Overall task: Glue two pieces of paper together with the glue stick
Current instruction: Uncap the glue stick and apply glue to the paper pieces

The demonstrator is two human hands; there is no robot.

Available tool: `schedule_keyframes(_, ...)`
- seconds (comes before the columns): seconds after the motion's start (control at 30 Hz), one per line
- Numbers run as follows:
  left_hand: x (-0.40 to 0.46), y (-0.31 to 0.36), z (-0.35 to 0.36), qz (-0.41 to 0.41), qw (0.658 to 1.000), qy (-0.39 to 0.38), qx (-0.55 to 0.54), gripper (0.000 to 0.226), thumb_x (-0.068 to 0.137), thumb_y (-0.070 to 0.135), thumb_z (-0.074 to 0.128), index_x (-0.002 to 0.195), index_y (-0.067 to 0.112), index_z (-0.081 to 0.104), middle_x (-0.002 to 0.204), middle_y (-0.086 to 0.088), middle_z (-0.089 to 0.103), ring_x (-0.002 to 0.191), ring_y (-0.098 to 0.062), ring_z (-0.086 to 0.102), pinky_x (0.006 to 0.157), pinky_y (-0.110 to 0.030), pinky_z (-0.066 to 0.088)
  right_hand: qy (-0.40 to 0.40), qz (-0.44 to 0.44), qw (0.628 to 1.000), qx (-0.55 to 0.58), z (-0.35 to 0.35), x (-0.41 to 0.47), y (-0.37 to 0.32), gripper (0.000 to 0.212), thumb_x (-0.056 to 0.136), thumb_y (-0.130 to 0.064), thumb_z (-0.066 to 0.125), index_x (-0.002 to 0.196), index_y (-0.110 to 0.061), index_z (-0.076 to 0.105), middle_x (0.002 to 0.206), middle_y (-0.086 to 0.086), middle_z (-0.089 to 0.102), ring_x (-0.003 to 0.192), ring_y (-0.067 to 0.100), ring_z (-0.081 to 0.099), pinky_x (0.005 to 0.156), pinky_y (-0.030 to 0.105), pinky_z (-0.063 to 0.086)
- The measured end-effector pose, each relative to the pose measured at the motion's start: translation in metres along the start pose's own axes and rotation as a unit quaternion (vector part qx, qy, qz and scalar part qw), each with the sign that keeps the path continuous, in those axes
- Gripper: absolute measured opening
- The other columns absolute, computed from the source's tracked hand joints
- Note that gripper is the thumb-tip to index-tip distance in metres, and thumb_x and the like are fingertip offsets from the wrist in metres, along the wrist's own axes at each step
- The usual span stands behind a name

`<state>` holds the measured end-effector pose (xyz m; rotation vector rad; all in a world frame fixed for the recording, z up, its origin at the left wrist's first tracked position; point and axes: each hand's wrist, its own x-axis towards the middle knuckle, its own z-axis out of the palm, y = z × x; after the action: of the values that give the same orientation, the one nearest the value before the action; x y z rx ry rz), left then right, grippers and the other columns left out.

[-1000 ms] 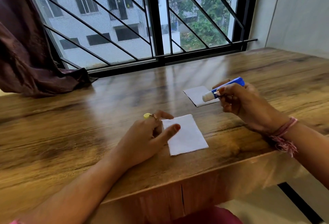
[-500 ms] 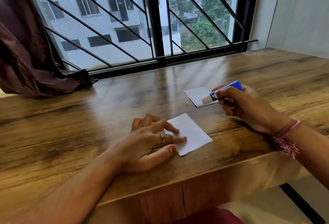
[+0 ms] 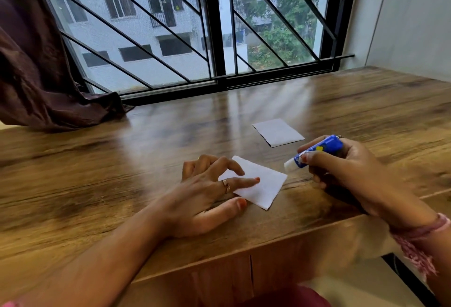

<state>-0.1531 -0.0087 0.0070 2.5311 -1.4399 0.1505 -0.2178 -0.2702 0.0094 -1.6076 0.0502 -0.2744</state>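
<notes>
- Two white paper pieces lie on the wooden desk (image 3: 102, 184), well apart from each other.
- Near paper piece (image 3: 262, 186): close to the desk's front edge, turned cornerwise, flat on the wood.
- Left hand (image 3: 207, 194): fingers straight and spread, palm down; index and middle fingertips press on the near paper piece's left part, thumb rests on the wood just beside its near edge. A ring (image 3: 226, 186) sits on the index finger.
- Right hand (image 3: 341, 172): fingers curled tight round a blue glue stick (image 3: 314, 154), uncapped, white tip pointing left and down.
- Glue tip hangs just beside the near paper's right corner; contact cannot be told.
- Far paper piece (image 3: 278, 132): lies beyond both hands, untouched, toward the barred window (image 3: 214, 26).
- Right wrist carries a pink thread band (image 3: 424, 236).
- Dark brown curtain (image 3: 36, 67) bunches on the desk's far left.
</notes>
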Motion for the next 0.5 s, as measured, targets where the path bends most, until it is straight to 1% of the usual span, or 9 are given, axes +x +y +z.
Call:
schedule_keyframes(0.07, 0.001, 0.000, 0.000, -0.011, 1.000, 0.008, -0.008, 0.050, 0.090, 0.058, 0.022, 0.136, 0.047, 0.039, 0.133, 0.027, 0.033, 0.125, 0.006, 0.015, 0.100, -0.016, 0.003, 0.004, 0.004, 1.000, -0.031, 0.003, 0.000, -0.003, 0.009, 0.076, -0.016, 0.072, 0.084, -0.012, 0.068, 0.053, 0.003, 0.062, 0.043, 0.012, 0.056, 0.040, 0.023, 0.044)
schedule_keyframes(0.13, 0.002, 0.000, 0.000, -0.022, 1.000, 0.009, -0.018, 0.052, 0.089, 0.059, 0.019, 0.133, 0.046, 0.043, 0.133, 0.028, 0.035, 0.125, 0.007, 0.015, 0.098, -0.019, 0.007, 0.015, 0.002, 0.998, -0.058, 0.008, 0.003, -0.004, 0.011, 0.071, -0.020, 0.073, 0.079, -0.015, 0.066, 0.053, 0.004, 0.065, 0.043, 0.013, 0.058, 0.040, 0.024, 0.045)
schedule_keyframes(0.2, 0.003, 0.001, 0.001, -0.025, 0.999, 0.005, -0.024, 0.054, 0.088, 0.059, 0.016, 0.131, 0.046, 0.046, 0.132, 0.029, 0.037, 0.124, 0.008, 0.015, 0.097, -0.025, 0.010, 0.026, -0.012, 0.995, -0.091, 0.013, 0.006, -0.002, 0.013, 0.067, -0.024, 0.073, 0.073, -0.014, 0.066, 0.054, 0.005, 0.066, 0.043, 0.014, 0.058, 0.042, 0.026, 0.046)
schedule_keyframes(0.3, 0.003, 0.000, 0.001, -0.026, 0.999, 0.003, -0.033, 0.054, 0.088, 0.058, 0.016, 0.130, 0.047, 0.047, 0.130, 0.032, 0.038, 0.125, 0.009, 0.012, 0.097, -0.021, 0.007, 0.044, -0.031, 0.992, -0.110, 0.017, 0.007, 0.004, 0.018, 0.067, -0.024, 0.072, 0.074, -0.009, 0.065, 0.053, 0.004, 0.065, 0.043, 0.015, 0.057, 0.047, 0.031, 0.045)
schedule_keyframes(0.37, 0.004, 0.000, 0.001, -0.032, 0.999, 0.004, -0.038, 0.048, 0.091, 0.055, 0.020, 0.129, 0.048, 0.048, 0.129, 0.032, 0.039, 0.124, 0.010, 0.013, 0.097, -0.018, 0.005, 0.055, -0.038, 0.991, -0.118, 0.015, 0.008, 0.006, 0.016, 0.069, -0.024, 0.073, 0.073, -0.011, 0.065, 0.051, 0.000, 0.063, 0.041, 0.012, 0.055, 0.047, 0.028, 0.043)
schedule_keyframes(0.47, 0.005, 0.000, 0.002, -0.044, 0.998, 0.012, -0.045, 0.041, 0.093, 0.046, 0.028, 0.127, 0.048, 0.052, 0.127, 0.032, 0.042, 0.122, 0.006, 0.019, 0.093, -0.024, 0.010, 0.057, -0.056, 0.980, -0.181, 0.014, 0.008, 0.006, 0.019, 0.072, -0.026, 0.073, 0.076, -0.009, 0.066, 0.046, -0.005, 0.059, 0.037, 0.004, 0.049, 0.041, 0.018, 0.037)
schedule_keyframes(0.5, 0.006, 0.000, 0.002, -0.046, 0.998, 0.014, -0.047, 0.041, 0.093, 0.046, 0.029, 0.126, 0.048, 0.053, 0.126, 0.032, 0.043, 0.122, 0.006, 0.020, 0.093, -0.024, 0.010, 0.056, -0.062, 0.977, -0.197, 0.015, 0.008, 0.006, 0.020, 0.072, -0.027, 0.073, 0.076, -0.009, 0.066, 0.045, -0.005, 0.058, 0.037, 0.004, 0.048, 0.041, 0.019, 0.036)
